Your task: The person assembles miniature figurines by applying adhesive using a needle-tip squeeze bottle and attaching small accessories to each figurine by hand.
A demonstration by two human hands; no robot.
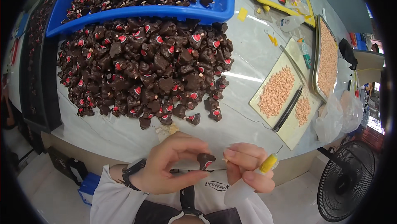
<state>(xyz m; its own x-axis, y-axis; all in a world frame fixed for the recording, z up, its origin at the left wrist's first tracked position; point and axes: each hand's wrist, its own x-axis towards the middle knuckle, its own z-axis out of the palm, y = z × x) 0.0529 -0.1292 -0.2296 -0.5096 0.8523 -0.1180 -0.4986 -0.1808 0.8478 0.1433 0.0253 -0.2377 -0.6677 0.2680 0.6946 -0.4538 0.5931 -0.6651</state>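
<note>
Between the thumb and fingers of my left hand (165,168) is a small dark brown moulded figure piece (205,160) with a red and white mark. Close by on its right, my right hand (250,164) holds a white squeeze bottle (240,194) with a yellow collar (269,162) and a thin needle tip pointing up and right. The thumb and forefinger of that hand are pinched around a tiny pale bit (225,159), too small to make out well. Beyond my hands lies a large heap of similar brown pieces (149,71) on the table.
A blue tray (140,12) behind the heap holds more brown pieces. On the right, a pale board (291,135) carries small pink parts (277,92) and black tweezers (288,109). Farther right are a metal tray (317,79), plastic bags (331,118) and a black fan (345,182).
</note>
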